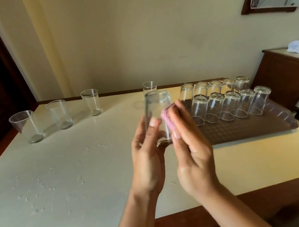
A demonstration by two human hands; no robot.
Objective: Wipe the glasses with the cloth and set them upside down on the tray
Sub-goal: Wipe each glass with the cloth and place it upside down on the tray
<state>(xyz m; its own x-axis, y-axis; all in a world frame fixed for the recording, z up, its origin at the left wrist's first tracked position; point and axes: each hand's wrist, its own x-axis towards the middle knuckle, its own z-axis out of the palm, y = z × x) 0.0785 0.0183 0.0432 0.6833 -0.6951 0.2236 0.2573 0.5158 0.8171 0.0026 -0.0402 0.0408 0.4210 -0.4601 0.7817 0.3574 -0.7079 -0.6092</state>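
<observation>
My left hand (149,157) grips a clear glass (156,110) above the middle of the table, thumb on its near side. My right hand (191,157) presses a folded pink cloth (167,117) against the glass's right side, holding the cloth between thumb and fingers. The brown tray (243,129) lies to the right and carries several glasses (228,106) standing upside down in two rows. Several upright glasses (27,126) stand along the table's far left edge, and one more upright glass (149,87) stands behind the held one.
The cream table (76,171) with its wooden edge shows water drops on its left half. A dark wooden side cabinet (289,74) with white cloth on top stands at the right. A wall runs behind the table, and a dark door is at far left.
</observation>
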